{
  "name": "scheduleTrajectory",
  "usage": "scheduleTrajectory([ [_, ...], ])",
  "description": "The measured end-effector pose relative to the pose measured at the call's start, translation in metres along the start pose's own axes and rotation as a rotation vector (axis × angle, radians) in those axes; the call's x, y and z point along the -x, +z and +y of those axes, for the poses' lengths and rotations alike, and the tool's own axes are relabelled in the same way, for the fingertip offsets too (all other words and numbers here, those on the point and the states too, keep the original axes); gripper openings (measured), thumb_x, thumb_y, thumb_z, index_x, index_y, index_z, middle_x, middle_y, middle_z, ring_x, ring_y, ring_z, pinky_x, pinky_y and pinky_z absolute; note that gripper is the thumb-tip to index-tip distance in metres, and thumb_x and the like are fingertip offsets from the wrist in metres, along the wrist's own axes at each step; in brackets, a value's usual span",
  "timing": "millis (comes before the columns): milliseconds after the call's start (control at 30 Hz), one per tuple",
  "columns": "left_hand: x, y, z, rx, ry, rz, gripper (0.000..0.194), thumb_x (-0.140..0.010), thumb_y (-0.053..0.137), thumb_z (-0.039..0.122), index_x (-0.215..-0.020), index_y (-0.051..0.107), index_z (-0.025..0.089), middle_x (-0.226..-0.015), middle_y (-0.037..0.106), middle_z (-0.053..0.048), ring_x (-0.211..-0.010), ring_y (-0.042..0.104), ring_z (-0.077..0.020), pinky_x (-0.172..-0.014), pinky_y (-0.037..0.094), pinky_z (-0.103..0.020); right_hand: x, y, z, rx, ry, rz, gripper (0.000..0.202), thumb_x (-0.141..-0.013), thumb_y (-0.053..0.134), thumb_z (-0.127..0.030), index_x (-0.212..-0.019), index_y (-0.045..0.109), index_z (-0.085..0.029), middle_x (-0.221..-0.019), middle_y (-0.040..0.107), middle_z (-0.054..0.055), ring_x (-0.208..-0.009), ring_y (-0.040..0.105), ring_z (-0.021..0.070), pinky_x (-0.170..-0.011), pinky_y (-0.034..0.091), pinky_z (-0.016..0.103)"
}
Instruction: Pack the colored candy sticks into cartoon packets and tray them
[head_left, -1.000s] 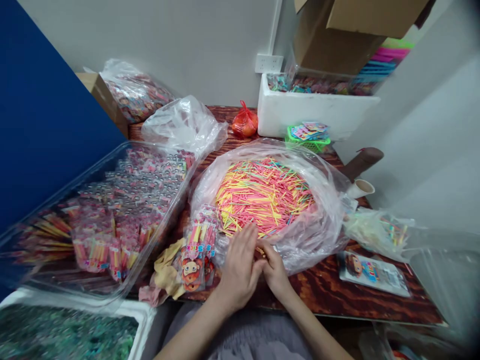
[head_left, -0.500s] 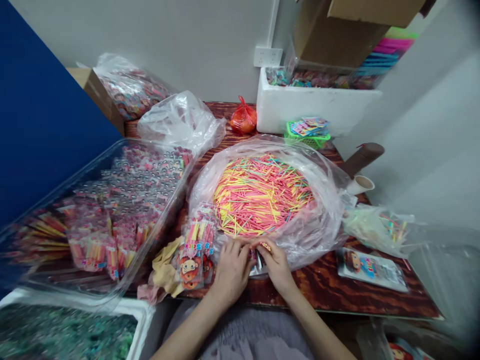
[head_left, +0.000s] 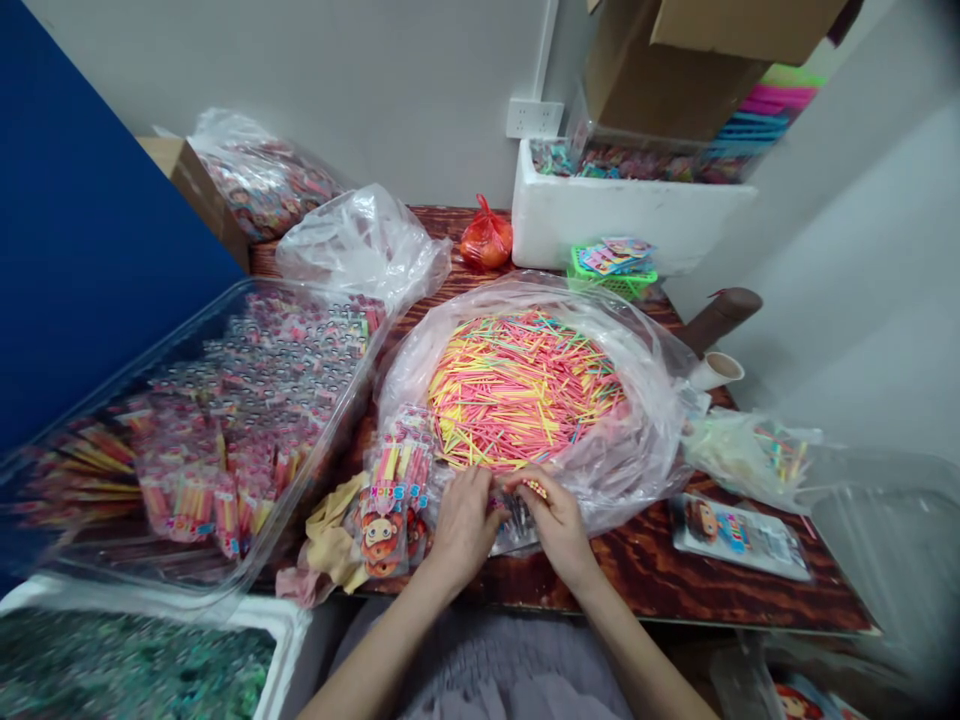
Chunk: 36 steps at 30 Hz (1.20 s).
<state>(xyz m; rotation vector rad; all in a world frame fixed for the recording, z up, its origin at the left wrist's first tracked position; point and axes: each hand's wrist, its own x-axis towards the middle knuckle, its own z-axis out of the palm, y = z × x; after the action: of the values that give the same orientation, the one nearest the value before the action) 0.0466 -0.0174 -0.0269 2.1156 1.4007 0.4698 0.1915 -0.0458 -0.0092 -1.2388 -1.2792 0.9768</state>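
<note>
My right hand (head_left: 556,525) is closed around a small bundle of candy sticks (head_left: 535,488), their ends showing above the curled fingers. My left hand (head_left: 465,520) is bent over the top of a clear printed packet (head_left: 514,535), its fingers closed at the edge; the fingertips are partly hidden. Both hands meet at the near rim of a wide clear plastic bag (head_left: 652,420), which lies open with a heap of pink, yellow and green sticks (head_left: 517,390). Left of my left hand lie filled stick packets (head_left: 386,510) with a cartoon face.
A clear tub (head_left: 315,470) of filled packets stands left, a foam box (head_left: 289,620) below it. Yellow cloth (head_left: 334,530) lies between. At right are a stack of flat packets (head_left: 742,535), a paper cup (head_left: 716,371) and a brown bottle (head_left: 724,318). A white foam box (head_left: 630,220) stands behind.
My hands have drawn slightly apart, and more of the packet between them shows. The stick ends in my right hand are more visible. The view has shifted slightly.
</note>
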Motion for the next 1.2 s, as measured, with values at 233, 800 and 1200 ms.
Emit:
scheduleTrajectory([
  [233, -0.009, -0.009, -0.003, -0.096, 0.144, 0.086, 0.01, -0.09, 0.054, 0.019, -0.084, 0.061, 0.02, -0.084, 0.057, -0.004, -0.081, 0.055, -0.0194, -0.069, 0.041, -0.029, -0.001, -0.003, -0.006, 0.016, -0.031, 0.021, 0.017, -0.093, 0.052, -0.027, -0.091, 0.068, -0.023, -0.089, 0.068, 0.004, -0.088, 0.061, 0.0202, -0.083, 0.047, 0.032],
  [800, -0.008, -0.002, -0.024, -0.099, 0.303, 0.217, 0.029, -0.095, 0.041, 0.015, -0.116, 0.059, 0.019, -0.096, 0.061, -0.008, -0.09, 0.057, -0.0195, -0.076, 0.047, -0.03, 0.0, -0.005, -0.012, 0.008, 0.009, 0.046, 0.015, -0.091, 0.055, -0.027, -0.09, 0.068, -0.022, -0.085, 0.069, 0.003, -0.082, 0.063, 0.019, -0.078, 0.048, 0.029],
  [1200, -0.004, -0.003, -0.028, -0.161, 0.243, 0.144, 0.027, -0.09, 0.042, 0.008, -0.102, 0.064, 0.018, -0.086, 0.064, -0.007, -0.08, 0.059, -0.0198, -0.069, 0.047, -0.028, 0.003, -0.003, -0.016, 0.027, -0.014, 0.027, 0.017, -0.093, 0.053, -0.027, -0.091, 0.069, -0.023, -0.084, 0.067, 0.003, -0.083, 0.062, 0.0189, -0.078, 0.048, 0.029],
])
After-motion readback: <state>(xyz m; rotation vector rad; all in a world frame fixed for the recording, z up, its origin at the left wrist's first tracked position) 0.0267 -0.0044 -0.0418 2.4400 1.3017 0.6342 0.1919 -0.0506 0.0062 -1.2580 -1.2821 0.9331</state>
